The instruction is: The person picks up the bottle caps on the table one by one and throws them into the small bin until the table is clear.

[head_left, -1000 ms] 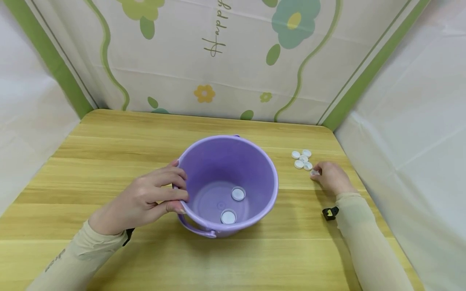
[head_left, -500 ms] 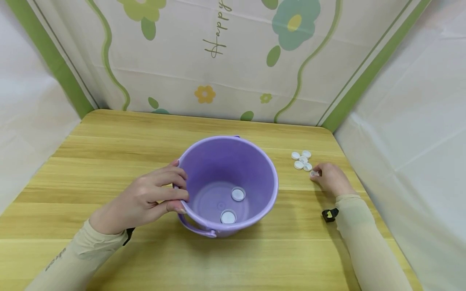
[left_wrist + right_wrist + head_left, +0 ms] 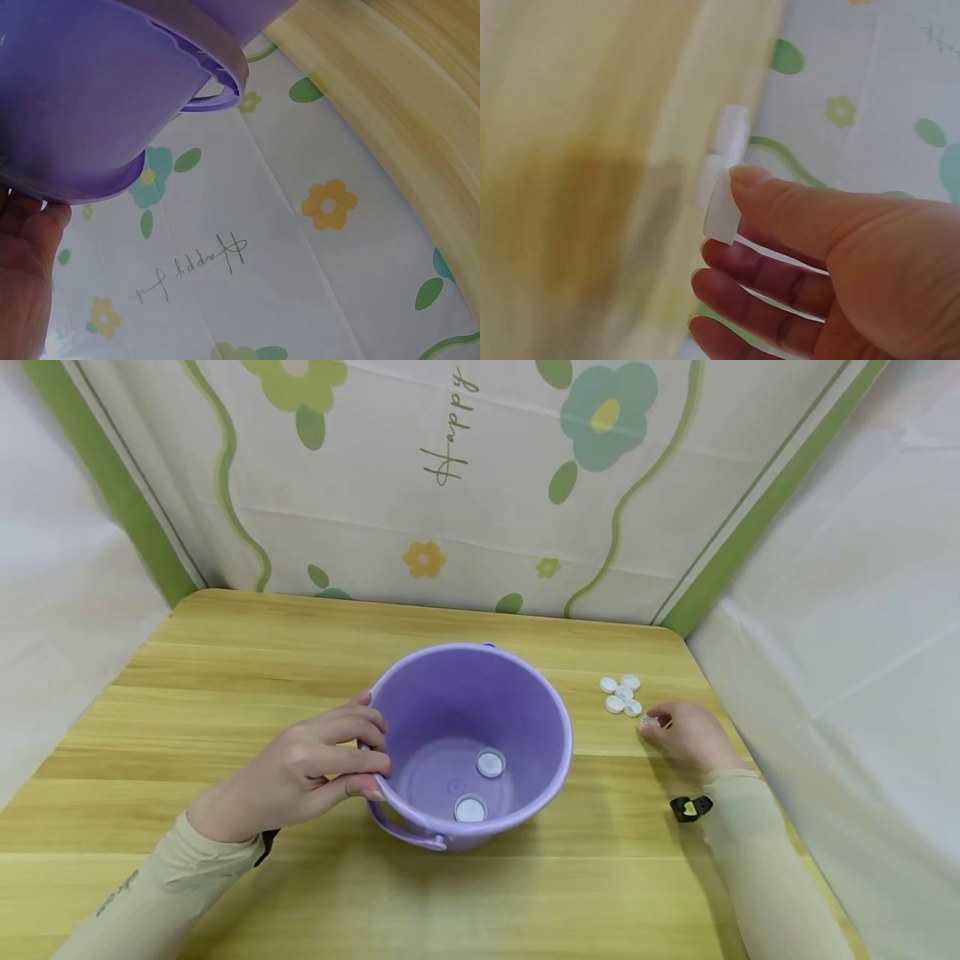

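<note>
A purple bucket stands on the wooden table, its mouth towards me. My left hand grips its left rim, fingers over the edge; in the left wrist view that hand shows only in part at the rim. Two round white caps lie apart on the bucket's floor. To the right, my right hand pinches another white cap between thumb and fingers. The right wrist view has it tilted on edge. Just beyond that hand, several more white caps lie clustered on the table.
The bucket's handle hangs down at its front left. Behind the wooden table rises a flower-printed cloth. Pale sheets stand along both sides.
The cap in my right hand has gone from nearly flat to tilted, and that wrist has turned slightly. My left hand stays on the rim. The head view has shifted a little.
</note>
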A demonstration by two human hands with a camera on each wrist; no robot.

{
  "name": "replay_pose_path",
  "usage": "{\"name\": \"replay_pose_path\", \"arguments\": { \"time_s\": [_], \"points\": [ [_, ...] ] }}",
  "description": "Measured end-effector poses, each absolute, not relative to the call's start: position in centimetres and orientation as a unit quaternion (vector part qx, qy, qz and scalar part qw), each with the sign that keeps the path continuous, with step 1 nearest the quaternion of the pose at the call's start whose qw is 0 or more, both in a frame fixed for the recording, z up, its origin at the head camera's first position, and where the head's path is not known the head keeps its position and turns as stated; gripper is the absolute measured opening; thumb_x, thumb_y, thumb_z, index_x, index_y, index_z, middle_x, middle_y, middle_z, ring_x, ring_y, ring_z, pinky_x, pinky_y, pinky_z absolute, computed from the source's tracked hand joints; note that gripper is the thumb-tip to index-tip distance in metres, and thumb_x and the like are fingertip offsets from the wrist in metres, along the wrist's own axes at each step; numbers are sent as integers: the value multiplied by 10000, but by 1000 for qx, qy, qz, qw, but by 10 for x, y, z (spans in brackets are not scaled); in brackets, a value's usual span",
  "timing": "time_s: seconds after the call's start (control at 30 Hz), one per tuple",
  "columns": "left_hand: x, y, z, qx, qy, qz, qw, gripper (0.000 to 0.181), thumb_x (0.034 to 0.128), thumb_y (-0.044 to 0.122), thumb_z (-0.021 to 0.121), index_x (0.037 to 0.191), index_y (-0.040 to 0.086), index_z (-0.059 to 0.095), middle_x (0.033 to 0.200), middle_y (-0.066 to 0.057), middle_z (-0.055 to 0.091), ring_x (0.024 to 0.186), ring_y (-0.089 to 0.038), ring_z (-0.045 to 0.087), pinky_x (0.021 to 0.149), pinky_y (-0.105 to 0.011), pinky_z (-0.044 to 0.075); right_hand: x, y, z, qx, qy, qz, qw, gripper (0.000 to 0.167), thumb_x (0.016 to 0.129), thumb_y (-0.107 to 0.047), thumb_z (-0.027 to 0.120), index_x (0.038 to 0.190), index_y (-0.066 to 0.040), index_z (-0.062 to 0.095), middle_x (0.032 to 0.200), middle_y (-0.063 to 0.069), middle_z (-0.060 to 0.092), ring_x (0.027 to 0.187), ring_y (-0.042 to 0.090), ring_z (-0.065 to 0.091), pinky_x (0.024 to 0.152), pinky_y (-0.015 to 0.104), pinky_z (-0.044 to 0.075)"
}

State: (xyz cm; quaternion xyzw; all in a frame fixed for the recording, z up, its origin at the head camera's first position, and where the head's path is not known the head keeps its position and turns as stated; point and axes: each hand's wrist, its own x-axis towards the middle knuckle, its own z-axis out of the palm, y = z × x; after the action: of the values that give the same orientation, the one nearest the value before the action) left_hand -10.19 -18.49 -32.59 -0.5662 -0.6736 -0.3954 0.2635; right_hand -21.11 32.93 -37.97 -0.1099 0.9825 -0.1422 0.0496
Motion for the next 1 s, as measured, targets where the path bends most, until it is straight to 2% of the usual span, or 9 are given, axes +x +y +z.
{"name": "replay_pose_path", "arguments": {
  "time_s": [0.27, 0.5, 1.0],
  "points": [
    [-101, -186, -327, -564, -676, -397, 260, 215, 972, 230, 645, 925, 32, 712, 942, -102, 622, 1007, -276, 563, 1152, -511, 333, -201, 317, -350, -141, 980, -137, 23, 325, 931, -163, 683, 1133, 91, 672, 924, 160, 675, 846, 303, 629, 747, 487, 547],
    [-101, -184, -326, -562, -678, -398, 257, 218, 968, 239, 648, 917, 37, 712, 937, -98, 619, 1000, -268, 561, 1156, -503, 330, -189, 296, -329, -169, 973, -157, -7, 291, 925, -211, 704, 1119, 6, 716, 934, 92, 698, 859, 260, 655, 765, 459, 557],
    [-101, -184, -327, -566, -671, -403, 259, 215, 969, 224, 655, 908, 25, 709, 930, -101, 614, 1002, -268, 555, 1156, -496, 334, -161, 249, -289, -236, 956, -164, -61, 201, 889, -144, 744, 1050, -24, 735, 955, 86, 703, 852, 252, 652, 735, 444, 593]
  ]
}}
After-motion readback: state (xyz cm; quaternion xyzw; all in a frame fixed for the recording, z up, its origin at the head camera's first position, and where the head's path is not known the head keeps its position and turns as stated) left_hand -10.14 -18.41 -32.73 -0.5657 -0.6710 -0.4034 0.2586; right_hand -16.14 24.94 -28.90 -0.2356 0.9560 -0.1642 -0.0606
